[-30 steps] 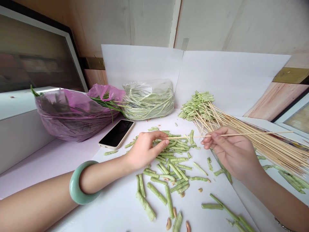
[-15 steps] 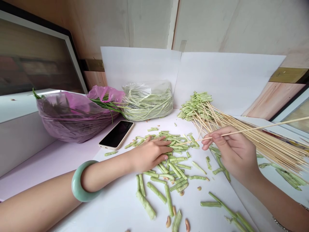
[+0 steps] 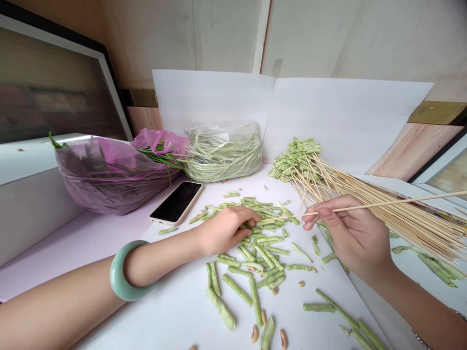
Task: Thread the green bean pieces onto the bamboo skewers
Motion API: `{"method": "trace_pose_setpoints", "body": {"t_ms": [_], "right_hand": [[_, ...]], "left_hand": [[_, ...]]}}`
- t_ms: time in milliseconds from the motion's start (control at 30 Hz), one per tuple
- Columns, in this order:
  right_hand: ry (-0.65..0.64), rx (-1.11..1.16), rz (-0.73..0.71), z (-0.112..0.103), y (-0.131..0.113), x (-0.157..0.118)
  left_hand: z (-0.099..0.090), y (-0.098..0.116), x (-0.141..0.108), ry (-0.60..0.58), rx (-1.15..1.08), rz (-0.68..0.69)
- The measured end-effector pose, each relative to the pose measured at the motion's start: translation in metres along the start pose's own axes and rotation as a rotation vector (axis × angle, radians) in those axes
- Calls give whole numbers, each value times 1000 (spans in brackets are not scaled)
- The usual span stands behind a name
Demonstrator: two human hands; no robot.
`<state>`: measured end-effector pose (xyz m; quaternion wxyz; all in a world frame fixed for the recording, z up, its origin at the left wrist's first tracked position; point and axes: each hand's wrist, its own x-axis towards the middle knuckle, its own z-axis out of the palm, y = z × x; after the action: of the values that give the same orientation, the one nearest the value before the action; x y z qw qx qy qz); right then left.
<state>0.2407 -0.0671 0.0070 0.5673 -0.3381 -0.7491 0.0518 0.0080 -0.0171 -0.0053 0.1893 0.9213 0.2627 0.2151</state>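
Grasping a thin, pale wooden skewer point(image 3: 401, 201) between thumb and bent fingers of the right hand point(image 3: 350, 233), just right of the loose heap of short, green cut bean pieces point(image 3: 269, 239). Held by thumb and fingers toward the left end, with a long tail out past the far side of the hand. Runs from side to side, long axis nearly level, tail slightly raised — left end over the heap.

Crossing the skewer near that end, over the heap's right side: a single short, green, ridged bean piece point(image 3: 291, 217). Seems threaded, set aslant to the shaft, though too small to tell for sure. Lies left of the right grip, near but apart, between both hands — closer to the right fingertips than to the left ones.

Nearer the skewer's left end: the left hand point(image 3: 229, 227), fingers curled down on the heap, perhaps touching the tip. Cannot tell of anything held there.

Right of the heap and behind: a bundle of pale wooden skewers point(image 3: 419, 223) with green pieces packed at the far ends.
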Motion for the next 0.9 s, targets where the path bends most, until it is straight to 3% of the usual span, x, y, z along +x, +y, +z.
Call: {"method": "trace_pose_setpoints", "body": {"t_ms": [333, 433, 567, 633, 733, 900], "right_hand": [[-69, 27, -31, 7, -8, -4], [-7, 55, -49, 5, -10, -2], [198, 147, -31, 1, -11, 3], [299, 178, -12, -1, -11, 5], [352, 172, -11, -1, -11, 6], [220, 131, -12, 1, -11, 3]], "left_hand": [[4, 0, 0, 58, -127, -107], [4, 2, -1, 79, -177, -148], [5, -2, 0, 209, -249, -209], [8, -5, 1, 288, -402, -238], [12, -9, 3, 325, -779, -258], [13, -7, 5, 333, -1117, -325]]}}
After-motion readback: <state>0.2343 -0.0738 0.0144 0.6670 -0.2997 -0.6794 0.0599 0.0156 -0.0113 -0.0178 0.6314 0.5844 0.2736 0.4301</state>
